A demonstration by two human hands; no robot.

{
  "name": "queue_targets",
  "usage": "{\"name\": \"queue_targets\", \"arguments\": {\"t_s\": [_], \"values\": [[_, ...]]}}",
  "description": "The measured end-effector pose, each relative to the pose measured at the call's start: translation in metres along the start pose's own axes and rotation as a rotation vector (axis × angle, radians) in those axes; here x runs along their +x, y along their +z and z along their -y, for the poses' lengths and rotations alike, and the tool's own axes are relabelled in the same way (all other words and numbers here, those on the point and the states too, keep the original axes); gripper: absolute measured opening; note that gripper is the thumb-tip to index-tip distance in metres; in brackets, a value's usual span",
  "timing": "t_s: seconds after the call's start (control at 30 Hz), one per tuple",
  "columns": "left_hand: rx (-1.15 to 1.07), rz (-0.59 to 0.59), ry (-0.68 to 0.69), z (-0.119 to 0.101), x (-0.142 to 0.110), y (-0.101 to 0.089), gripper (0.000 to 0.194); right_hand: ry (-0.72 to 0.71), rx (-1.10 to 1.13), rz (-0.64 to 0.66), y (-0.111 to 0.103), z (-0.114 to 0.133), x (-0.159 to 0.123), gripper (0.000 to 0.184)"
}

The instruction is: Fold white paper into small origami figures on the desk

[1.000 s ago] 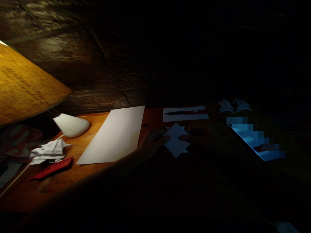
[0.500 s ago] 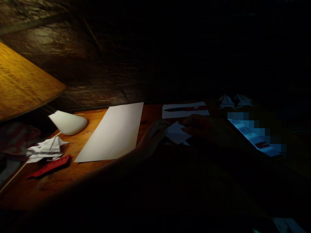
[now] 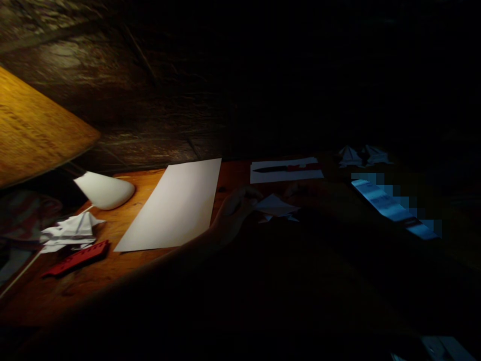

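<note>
A small white folded paper figure is between my hands in the middle of the head view, with pointed flaps showing along its lower edge. My left hand pinches its left side between thumb and fingers. My right hand is very dim; its curled fingers are at the figure's upper right, and where they touch the paper is hard to see. Just beyond the hands lie white paper sheets with a knife on top, its dark blade pointing left and its handle reddish.
Left of my hands lies a large white sheet. Farther left are a lamp with a yellowish shade, crumpled-looking folded paper and a red notched object. At right are two folded paper figures and a lit phone-like screen.
The folded paper has tilted in my hands; it looks flatter and wider, with more pointed flaps showing below. My right hand has shifted slightly and looks darker. The glowing screen's picture has changed.
</note>
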State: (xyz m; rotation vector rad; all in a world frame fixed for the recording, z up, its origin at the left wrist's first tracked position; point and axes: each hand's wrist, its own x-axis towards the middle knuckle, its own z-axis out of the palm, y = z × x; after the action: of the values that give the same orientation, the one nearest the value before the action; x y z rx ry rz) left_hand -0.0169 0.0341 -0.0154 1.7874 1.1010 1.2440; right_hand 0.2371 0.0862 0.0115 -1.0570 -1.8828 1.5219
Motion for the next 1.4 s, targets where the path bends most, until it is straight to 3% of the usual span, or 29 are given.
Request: {"name": "queue_targets", "arguments": {"t_s": [0.1, 0.2, 0.3, 0.4, 0.63, 0.8, 0.97, 1.2, 1.4], "values": [[0.109, 0.014, 0.15, -0.003, 0.001, -0.002, 0.014, -0.08, -0.153, 0.001, 0.002, 0.002, -0.003, 0.016], [0.202, 0.144, 0.295, -0.007, -0.001, -0.002, 0.022, -0.155, -0.271, 0.057, 0.005, -0.007, -0.003, 0.013], [0.275, 0.361, 0.317, -0.007, -0.005, -0.001, 0.042, -0.181, -0.312, 0.089, 0.006, -0.019, -0.001, 0.018], [0.352, 0.458, 0.275, -0.004, -0.009, 0.001, 0.053, -0.186, -0.456, 0.075, 0.005, -0.02, -0.002, 0.018], [0.461, 0.503, 0.299, 0.001, -0.01, -0.001, 0.043, -0.362, -0.799, 0.045, -0.004, -0.001, -0.008, 0.023], [0.49, 0.499, 0.364, -0.002, -0.009, -0.003, 0.03, -0.418, -0.714, 0.14, -0.002, -0.004, -0.004, 0.033], [0.498, 0.506, 0.493, -0.002, -0.008, 0.0, 0.02, -0.468, -0.594, 0.178, 0.003, -0.01, -0.004, 0.03], [0.564, 0.543, 0.384, -0.005, -0.013, 0.002, 0.021, -0.462, -0.726, 0.183, 0.001, -0.004, -0.008, 0.043], [0.646, 0.532, 0.444, -0.008, -0.013, 0.002, 0.021, -0.452, -0.808, 0.179, 0.002, -0.002, -0.009, 0.043]]}}
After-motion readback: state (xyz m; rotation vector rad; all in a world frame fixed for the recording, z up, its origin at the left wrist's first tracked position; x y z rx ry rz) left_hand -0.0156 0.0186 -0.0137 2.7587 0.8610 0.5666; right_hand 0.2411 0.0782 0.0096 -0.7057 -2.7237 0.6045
